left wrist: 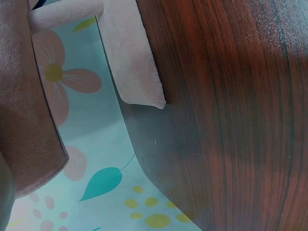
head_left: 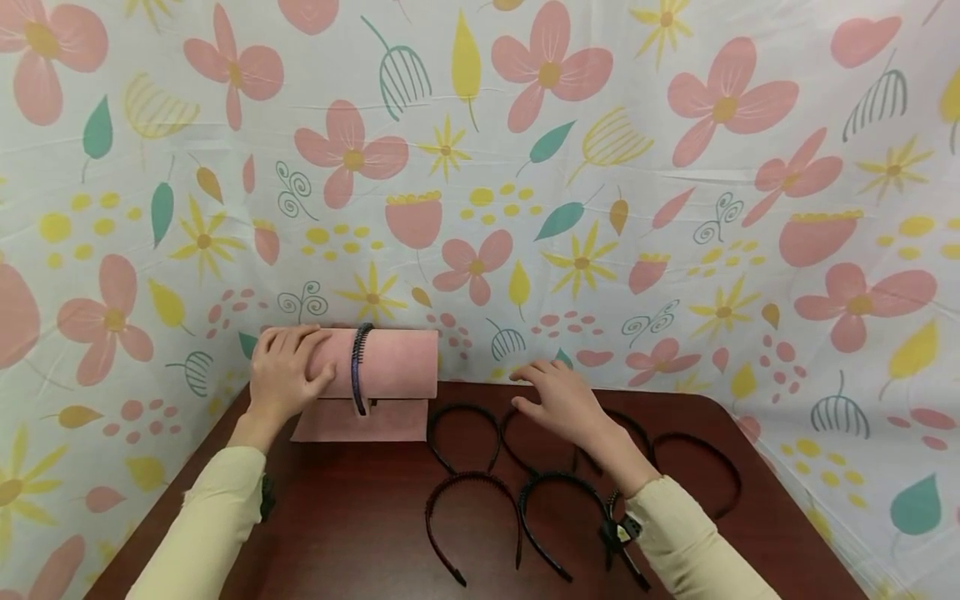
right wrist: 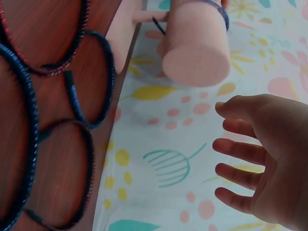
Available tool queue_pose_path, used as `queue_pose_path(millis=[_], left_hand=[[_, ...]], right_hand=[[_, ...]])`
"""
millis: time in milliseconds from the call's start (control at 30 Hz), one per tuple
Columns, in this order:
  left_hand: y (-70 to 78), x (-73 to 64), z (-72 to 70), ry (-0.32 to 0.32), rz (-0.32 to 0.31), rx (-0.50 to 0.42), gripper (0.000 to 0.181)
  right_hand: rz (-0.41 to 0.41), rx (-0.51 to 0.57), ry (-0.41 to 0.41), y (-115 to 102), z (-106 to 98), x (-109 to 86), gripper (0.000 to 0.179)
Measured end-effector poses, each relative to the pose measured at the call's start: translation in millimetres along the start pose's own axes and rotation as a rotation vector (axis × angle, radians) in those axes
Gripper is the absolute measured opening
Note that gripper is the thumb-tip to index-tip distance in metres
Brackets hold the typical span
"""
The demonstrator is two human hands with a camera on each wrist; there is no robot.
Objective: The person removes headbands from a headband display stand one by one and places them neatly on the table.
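Observation:
A pink padded headband stand [head_left: 405,362], a horizontal roll on a flat base, stands at the table's back left. My left hand [head_left: 281,371] grips the roll's left end, fingers curved over the top and thumb against the front. Around the middle of the roll sits a dark blue toothed headband [head_left: 357,367]. In the left wrist view the roll [left wrist: 29,120] and base [left wrist: 130,57] show, with the fingers out of sight. My right hand [head_left: 562,404] is in the air above the back headbands, fingers spread and slightly bent, holding nothing.
On the brown table [head_left: 352,517] lie several more headbands in two rough rows, among them a dark red one [head_left: 472,475], a dark blue one [head_left: 566,477] and one with a black bow [head_left: 618,532]. Flower-print cloth [head_left: 480,208] rises behind the table's back edge.

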State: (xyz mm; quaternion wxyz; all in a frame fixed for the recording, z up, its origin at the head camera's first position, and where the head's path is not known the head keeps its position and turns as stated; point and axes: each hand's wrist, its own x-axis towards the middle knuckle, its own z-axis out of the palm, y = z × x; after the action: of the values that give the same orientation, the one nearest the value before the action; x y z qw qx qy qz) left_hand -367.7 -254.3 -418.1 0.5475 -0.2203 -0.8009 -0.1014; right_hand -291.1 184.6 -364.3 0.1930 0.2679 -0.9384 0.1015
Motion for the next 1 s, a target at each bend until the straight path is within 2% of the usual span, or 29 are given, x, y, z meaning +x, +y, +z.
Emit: queue_pose_path(millis=[333,500,700,1000], left_hand=[[-1.4,-1.1,-1.1,0.003,0.007,-0.007,0.056],[-0.7,-0.9,-0.3,0.018,0.014,-0.007,0.056],[0.4,1.0,1.5,0.030,0.030,-0.004,0.055],[-0.1,0.4,1.0,0.022,0.027,0.009,0.055]], right_hand=[[-0.076,0.016,0.028,-32.7,2.6,34.4,0.035],[-0.078,-0.012,0.008,-49.0,3.4,52.7,0.037],[-0.090,0.043,0.013,-67.0,7.7,71.6,0.043],[-0.068,0.055,-0.013,-84.9,23.4,101.0,0.049]])
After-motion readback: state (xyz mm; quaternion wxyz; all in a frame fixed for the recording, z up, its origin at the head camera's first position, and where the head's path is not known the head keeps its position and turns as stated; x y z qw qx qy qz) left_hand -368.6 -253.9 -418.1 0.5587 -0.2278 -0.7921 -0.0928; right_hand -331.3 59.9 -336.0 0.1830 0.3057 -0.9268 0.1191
